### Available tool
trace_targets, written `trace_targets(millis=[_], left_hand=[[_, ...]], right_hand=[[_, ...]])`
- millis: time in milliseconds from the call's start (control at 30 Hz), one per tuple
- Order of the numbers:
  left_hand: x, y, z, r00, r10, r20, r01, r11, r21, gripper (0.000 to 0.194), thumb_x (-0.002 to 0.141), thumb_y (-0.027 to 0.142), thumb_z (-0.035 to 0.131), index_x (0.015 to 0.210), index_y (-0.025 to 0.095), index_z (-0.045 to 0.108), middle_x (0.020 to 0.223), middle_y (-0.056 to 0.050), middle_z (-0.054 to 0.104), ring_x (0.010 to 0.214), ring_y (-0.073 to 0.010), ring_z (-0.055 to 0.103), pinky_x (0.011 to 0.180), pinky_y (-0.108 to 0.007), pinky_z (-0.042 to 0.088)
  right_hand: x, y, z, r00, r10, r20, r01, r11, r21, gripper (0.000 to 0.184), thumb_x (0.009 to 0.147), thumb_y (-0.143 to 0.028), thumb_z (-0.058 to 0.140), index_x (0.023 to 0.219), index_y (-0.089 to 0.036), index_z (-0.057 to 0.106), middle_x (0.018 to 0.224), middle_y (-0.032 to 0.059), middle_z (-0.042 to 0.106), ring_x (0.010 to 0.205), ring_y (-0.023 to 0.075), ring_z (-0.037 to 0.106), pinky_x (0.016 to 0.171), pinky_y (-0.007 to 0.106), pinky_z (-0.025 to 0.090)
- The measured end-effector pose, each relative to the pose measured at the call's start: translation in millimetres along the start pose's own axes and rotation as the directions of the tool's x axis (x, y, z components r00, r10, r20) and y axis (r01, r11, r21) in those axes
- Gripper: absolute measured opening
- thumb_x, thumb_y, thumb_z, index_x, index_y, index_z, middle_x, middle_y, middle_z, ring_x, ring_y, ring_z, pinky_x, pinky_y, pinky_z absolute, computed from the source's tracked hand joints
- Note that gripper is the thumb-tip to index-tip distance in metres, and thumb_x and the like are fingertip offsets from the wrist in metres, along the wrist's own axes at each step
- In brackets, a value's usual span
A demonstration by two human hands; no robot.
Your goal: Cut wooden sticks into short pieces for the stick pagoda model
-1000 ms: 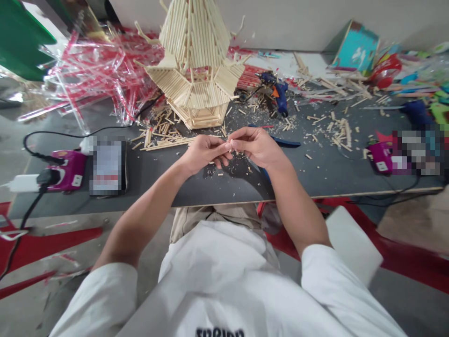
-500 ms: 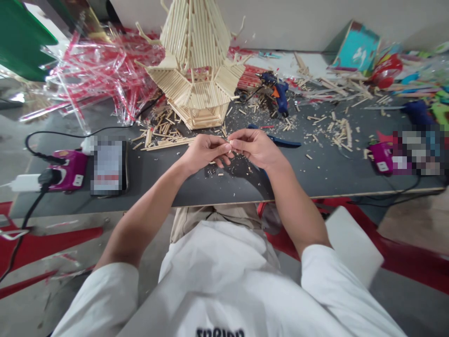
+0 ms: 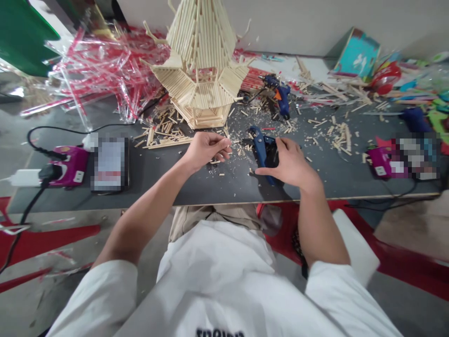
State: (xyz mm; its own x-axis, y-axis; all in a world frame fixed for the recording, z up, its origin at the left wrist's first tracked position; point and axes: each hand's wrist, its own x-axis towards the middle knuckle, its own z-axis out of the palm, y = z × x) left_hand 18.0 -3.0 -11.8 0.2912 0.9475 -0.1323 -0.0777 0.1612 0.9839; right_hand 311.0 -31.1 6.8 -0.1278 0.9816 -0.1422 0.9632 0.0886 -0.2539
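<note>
My left hand [image 3: 206, 150] is closed in a pinch above the table, thumb and fingertips together. Whatever sits between them is too small to make out. My right hand [image 3: 293, 161] is open, thumb and fingers spread around the handles of blue-handled pliers [image 3: 260, 146]. Its fingertips reach the far handle, while the thumb extends over the near one. The pliers lie on the table with handles apart. Beyond my left hand stands a tiered model [image 3: 206, 93] built from thin wooden sticks. Cut stick pieces [image 3: 164, 126] are scattered at its base.
A blue glue gun [image 3: 283, 100] lies behind the pliers. To the left are a phone [image 3: 110, 164], a purple power adapter [image 3: 72, 164] with cables, and a heap of red and clear plastic wrappers [image 3: 105, 75]. A teal box [image 3: 359, 54] leans at the back right.
My right hand has left my left hand's fingertips and moved right to the pliers, opening its fingers. The pliers' handles now show more. My left hand stays pinched in nearly the same place.
</note>
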Motion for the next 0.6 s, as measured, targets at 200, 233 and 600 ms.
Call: trace_targets(millis=[200, 233, 600], left_hand=[[1, -1, -0.2, 1.000, -0.008, -0.028, 0.007, 1.000, -0.027, 0.025, 0.091, 0.032, 0.082, 0.091, 0.008, 0.076, 0.077, -0.009, 0.079, 0.062, -0.0125, 0.075, 0.056, -0.021, 0.061], [1, 0, -0.1, 0.999, -0.006, -0.034, 0.005, 1.000, -0.026, 0.025, 0.091, 0.032, 0.082, 0.090, 0.008, 0.076, 0.077, -0.009, 0.079, 0.061, -0.0124, 0.074, 0.056, -0.021, 0.061], [0, 1, 3.3, 0.998, 0.037, -0.045, -0.037, 0.999, 0.012, 0.020, 0.094, 0.026, 0.078, 0.087, 0.008, 0.075, 0.072, -0.006, 0.075, 0.056, -0.0103, 0.069, 0.053, -0.021, 0.058]], right_hand=[[-1, -4, 11, 0.996, -0.061, -0.067, 0.045, 0.977, -0.210, 0.077, 0.100, -0.046, 0.055, 0.156, 0.005, 0.042, 0.152, 0.0376, 0.048, 0.142, 0.0526, 0.047, 0.117, 0.065, 0.042], [-1, -5, 12, 0.993, -0.073, -0.092, 0.051, 0.972, -0.230, 0.070, 0.100, -0.040, 0.051, 0.152, 0.006, 0.046, 0.147, 0.0378, 0.051, 0.138, 0.0521, 0.050, 0.114, 0.065, 0.044], [-20, -26, -8, 0.998, -0.052, -0.034, 0.061, 0.915, 0.399, 0.055, 0.107, -0.067, 0.037, 0.088, -0.021, 0.061, 0.081, 0.0101, 0.069, 0.077, 0.0249, 0.065, 0.074, 0.035, 0.049]])
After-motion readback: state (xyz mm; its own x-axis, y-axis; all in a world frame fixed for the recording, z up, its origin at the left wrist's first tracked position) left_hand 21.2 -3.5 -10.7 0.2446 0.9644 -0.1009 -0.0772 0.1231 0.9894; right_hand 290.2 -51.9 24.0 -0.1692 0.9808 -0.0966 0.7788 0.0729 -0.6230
